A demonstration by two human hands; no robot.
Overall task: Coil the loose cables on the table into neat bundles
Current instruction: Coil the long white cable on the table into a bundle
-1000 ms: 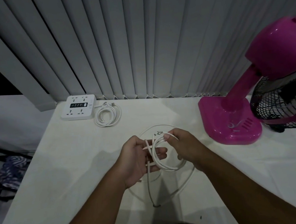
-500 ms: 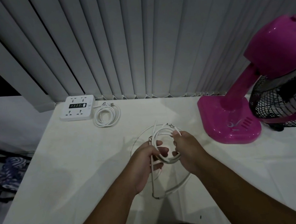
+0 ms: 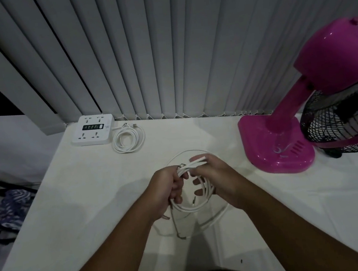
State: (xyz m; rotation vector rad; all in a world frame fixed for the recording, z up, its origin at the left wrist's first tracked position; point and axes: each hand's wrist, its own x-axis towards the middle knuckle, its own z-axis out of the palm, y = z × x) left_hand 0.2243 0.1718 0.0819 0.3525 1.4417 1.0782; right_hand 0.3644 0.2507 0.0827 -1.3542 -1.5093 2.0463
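Head view: at the far left, beyond the table edge, a patterned dark cloth (image 3: 11, 210) hangs on what looks like a dark rack, though the dim light makes that hard to confirm. The white tabletop (image 3: 71, 213) runs back to a wall of grey vertical blinds (image 3: 164, 48). At its back left corner lies a white power strip (image 3: 93, 129), and just beside it, to the right, a finished white cable coil (image 3: 128, 139) lies flat. On the right side stands a pink fan (image 3: 278, 142) with its black grille (image 3: 344, 118) tilted down at the frame edge.

Both forearms reach in from the bottom and meet over the middle of the tabletop. The left hand (image 3: 166, 187) is knuckles-up, its fingers (image 3: 177, 199) curled round the left side of a white cable (image 3: 194, 207) gathered into several loops. The right hand (image 3: 217, 175) faces it, thumb and forefinger pinching the strands at the top of the bundle while the other fingers (image 3: 198, 180) pass through the loops, slightly spread. The bundle is held just above the surface between the hands; a wider loose loop (image 3: 217, 216) of the same cable lies on the tabletop beneath them.
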